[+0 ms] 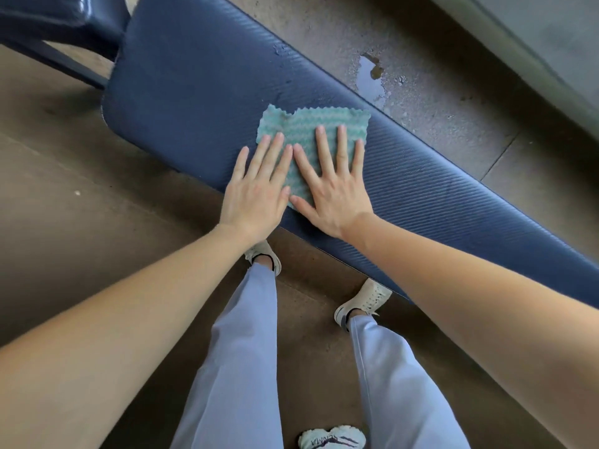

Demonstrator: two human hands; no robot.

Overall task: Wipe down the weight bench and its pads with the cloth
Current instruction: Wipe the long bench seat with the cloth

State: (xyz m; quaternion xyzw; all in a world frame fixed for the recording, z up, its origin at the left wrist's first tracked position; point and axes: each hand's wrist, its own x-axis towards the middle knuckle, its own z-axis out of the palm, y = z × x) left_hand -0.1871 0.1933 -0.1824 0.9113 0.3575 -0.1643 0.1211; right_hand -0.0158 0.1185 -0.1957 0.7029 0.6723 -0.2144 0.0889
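A long dark blue ribbed bench pad (181,79) runs diagonally from upper left to lower right. A green-and-white wavy striped cloth (311,123) lies flat on it near the middle. My left hand (256,189) rests flat with fingers spread on the cloth's left part, its palm hanging over the pad's near edge. My right hand (330,183) presses flat on the cloth's right part, fingers spread. The two thumbs nearly touch. Neither hand grips the cloth. A few water droplets (280,50) sit on the pad's far edge.
A second dark blue pad and frame bar (58,24) stand at the upper left. A puddle (369,72) lies on the concrete floor beyond the bench. My legs and white shoes (366,299) stand below the pad; a white printed object (332,437) lies at the bottom.
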